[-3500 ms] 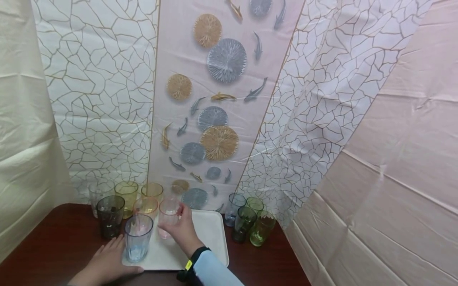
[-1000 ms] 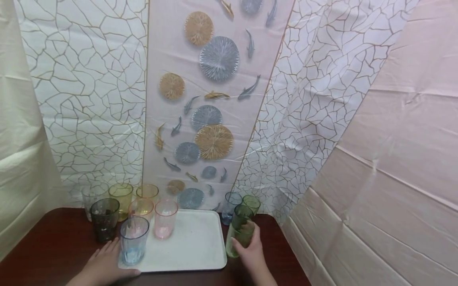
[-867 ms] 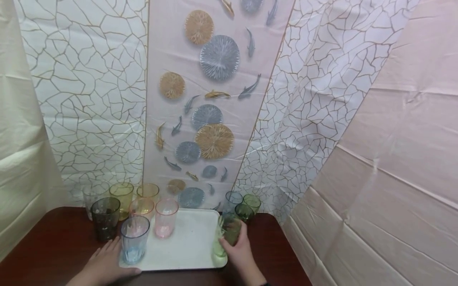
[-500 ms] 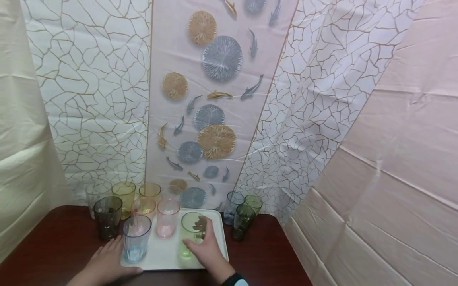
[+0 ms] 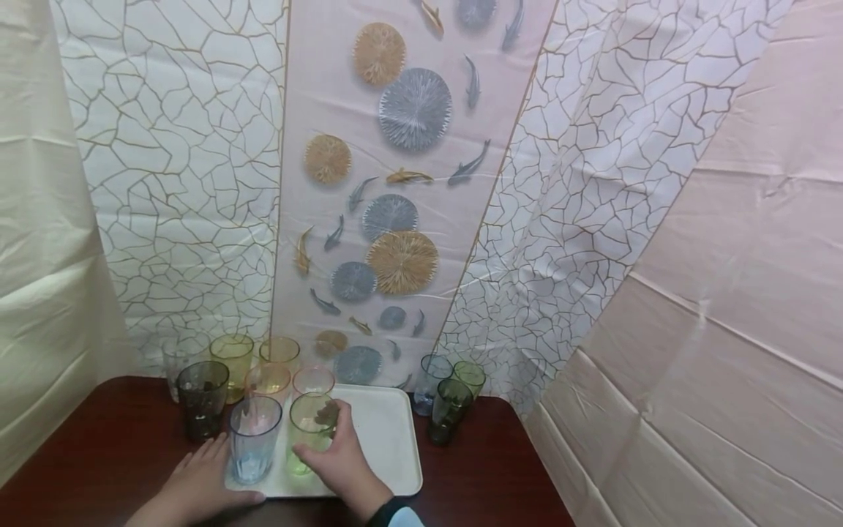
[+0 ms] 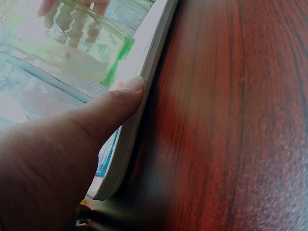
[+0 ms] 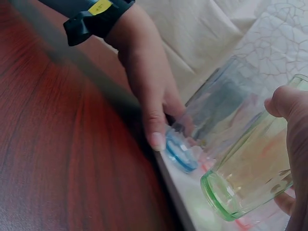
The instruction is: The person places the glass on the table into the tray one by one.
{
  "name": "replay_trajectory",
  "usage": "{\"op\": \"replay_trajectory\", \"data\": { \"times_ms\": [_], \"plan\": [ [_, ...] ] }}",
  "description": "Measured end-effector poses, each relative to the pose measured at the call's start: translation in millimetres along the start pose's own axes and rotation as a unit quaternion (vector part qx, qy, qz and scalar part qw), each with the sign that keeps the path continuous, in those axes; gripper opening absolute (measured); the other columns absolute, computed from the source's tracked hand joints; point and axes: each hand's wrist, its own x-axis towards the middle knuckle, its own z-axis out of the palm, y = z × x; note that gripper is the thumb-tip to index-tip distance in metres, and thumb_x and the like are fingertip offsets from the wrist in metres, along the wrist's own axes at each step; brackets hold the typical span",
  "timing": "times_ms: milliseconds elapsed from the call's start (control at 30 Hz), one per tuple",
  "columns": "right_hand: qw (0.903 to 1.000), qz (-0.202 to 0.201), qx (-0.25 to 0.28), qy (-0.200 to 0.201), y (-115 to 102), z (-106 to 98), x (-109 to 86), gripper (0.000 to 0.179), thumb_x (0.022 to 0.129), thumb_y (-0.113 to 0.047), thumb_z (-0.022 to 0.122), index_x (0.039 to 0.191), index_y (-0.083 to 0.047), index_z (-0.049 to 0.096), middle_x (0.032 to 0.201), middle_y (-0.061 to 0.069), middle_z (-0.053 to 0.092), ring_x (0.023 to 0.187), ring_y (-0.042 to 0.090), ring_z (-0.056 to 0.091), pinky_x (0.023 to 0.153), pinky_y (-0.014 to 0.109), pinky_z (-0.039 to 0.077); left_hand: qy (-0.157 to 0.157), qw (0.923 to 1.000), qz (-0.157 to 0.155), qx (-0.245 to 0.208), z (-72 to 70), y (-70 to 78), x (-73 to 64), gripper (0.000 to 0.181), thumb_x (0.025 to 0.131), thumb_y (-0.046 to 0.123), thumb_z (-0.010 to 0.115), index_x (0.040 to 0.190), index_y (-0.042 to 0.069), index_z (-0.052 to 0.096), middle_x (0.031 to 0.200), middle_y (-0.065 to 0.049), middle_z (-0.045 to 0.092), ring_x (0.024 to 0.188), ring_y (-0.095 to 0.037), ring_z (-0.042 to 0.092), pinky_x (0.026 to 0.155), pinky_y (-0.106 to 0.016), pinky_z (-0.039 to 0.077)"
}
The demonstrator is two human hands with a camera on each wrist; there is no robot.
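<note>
My right hand point(image 5: 345, 461) grips a light green drinking glass point(image 5: 304, 438) between thumb and fingers. The glass is over the left part of a white tray point(image 5: 391, 432), beside a light blue glass point(image 5: 253, 443) and in front of a pink glass point(image 5: 314, 379). In the right wrist view the green glass point(image 7: 236, 185) leans a little; whether its base touches the tray I cannot tell. My left hand point(image 5: 200, 483) rests at the tray's front left corner, fingers stretched along the left side. Its thumb point(image 6: 113, 106) lies on the front rim in the left wrist view.
Left of and behind the tray stand a dark grey glass point(image 5: 203, 402), a yellow glass point(image 5: 232, 366), a clear glass point(image 5: 178, 359) and amber-toned ones. At the right stand a dark green glass point(image 5: 451, 413), a blue glass point(image 5: 431, 380) and a green glass point(image 5: 470, 377). Patterned cloth hangs behind.
The pink glass was let go on the tray. My right hand took the light green glass from the right group and carried it left over the tray. My left hand stayed at the corner.
</note>
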Motion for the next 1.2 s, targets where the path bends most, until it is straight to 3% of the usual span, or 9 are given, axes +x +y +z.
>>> {"op": "replay_trajectory", "data": {
  "times_ms": [133, 300, 700, 867, 1033, 1133, 1200],
  "plan": [
    [0.9997, 0.019, -0.008, -0.013, 3, 8, -1.2, 0.086, 0.077, -0.043, 0.088, 0.144, -0.029, 0.038, 0.138, -0.008, 0.052, 0.131, 0.012, 0.05, 0.111, 0.043, 0.044, 0.005, 1.0, 0.004, 0.002, -0.3, 0.1, 0.1, 0.145, 0.064, 0.092, 0.066, 0.147, -0.023, 0.038, 0.151, -0.046, 0.035, 0.136, -0.064, 0.031, 0.107, -0.076, 0.031],
    [0.9996, 0.015, -0.009, -0.023, 8, 14, -4.2, 0.087, 0.076, -0.041, 0.089, 0.145, -0.029, 0.037, 0.138, -0.01, 0.052, 0.13, 0.01, 0.05, 0.115, 0.042, 0.04, 0.004, 1.0, 0.006, -0.002, 0.6, 0.1, 0.1, 0.144, 0.065, 0.091, 0.067, 0.147, -0.024, 0.038, 0.151, -0.046, 0.035, 0.135, -0.064, 0.032, 0.107, -0.076, 0.031],
    [0.9999, 0.001, -0.012, -0.006, 13, 16, -6.0, 0.088, 0.077, -0.041, 0.089, 0.147, -0.028, 0.037, 0.138, -0.012, 0.051, 0.132, 0.008, 0.048, 0.116, 0.04, 0.039, 0.014, 0.9998, 0.009, -0.005, 1.6, -0.4, -1.0, 0.144, 0.064, 0.09, 0.069, 0.147, -0.023, 0.038, 0.15, -0.046, 0.036, 0.135, -0.065, 0.032, 0.106, -0.077, 0.031],
    [0.9996, 0.017, -0.018, -0.01, 12, 15, -5.6, 0.093, 0.076, -0.046, 0.089, 0.15, -0.027, 0.035, 0.141, -0.01, 0.05, 0.134, 0.01, 0.047, 0.117, 0.042, 0.039, 0.008, 0.9999, 0.009, -0.007, 0.8, -0.1, -1.0, 0.144, 0.064, 0.09, 0.069, 0.147, -0.024, 0.038, 0.15, -0.047, 0.035, 0.135, -0.065, 0.031, 0.107, -0.077, 0.03],
    [0.9993, 0.031, -0.019, -0.013, 14, 4, -10.0, 0.099, 0.076, -0.05, 0.09, 0.152, -0.023, 0.034, 0.141, -0.005, 0.049, 0.13, 0.015, 0.049, 0.108, 0.042, 0.047, -0.012, 0.9999, 0.002, -0.005, 1.7, -2.2, 0.8, 0.141, 0.069, 0.089, 0.066, 0.147, -0.024, 0.036, 0.151, -0.048, 0.032, 0.135, -0.066, 0.029, 0.106, -0.078, 0.029],
    [0.9999, 0.007, -0.004, 0.007, 21, -10, -17.5, 0.097, 0.078, -0.042, 0.091, 0.152, -0.017, 0.034, 0.137, 0.0, 0.05, 0.126, 0.02, 0.052, 0.106, 0.046, 0.049, -0.01, 0.9999, 0.003, -0.006, 0.9, -2.3, 0.5, 0.142, 0.068, 0.09, 0.066, 0.148, -0.024, 0.036, 0.151, -0.047, 0.032, 0.136, -0.066, 0.029, 0.107, -0.078, 0.029],
    [0.9991, -0.015, 0.002, 0.04, 29, -24, -23.1, 0.092, 0.079, -0.036, 0.091, 0.15, -0.012, 0.037, 0.132, 0.003, 0.053, 0.123, 0.025, 0.054, 0.104, 0.05, 0.049, -0.009, 0.9999, 0.005, -0.007, 0.5, -2.0, 0.0, 0.142, 0.068, 0.09, 0.067, 0.147, -0.024, 0.036, 0.151, -0.048, 0.032, 0.135, -0.066, 0.029, 0.107, -0.078, 0.028]
  ]
}}
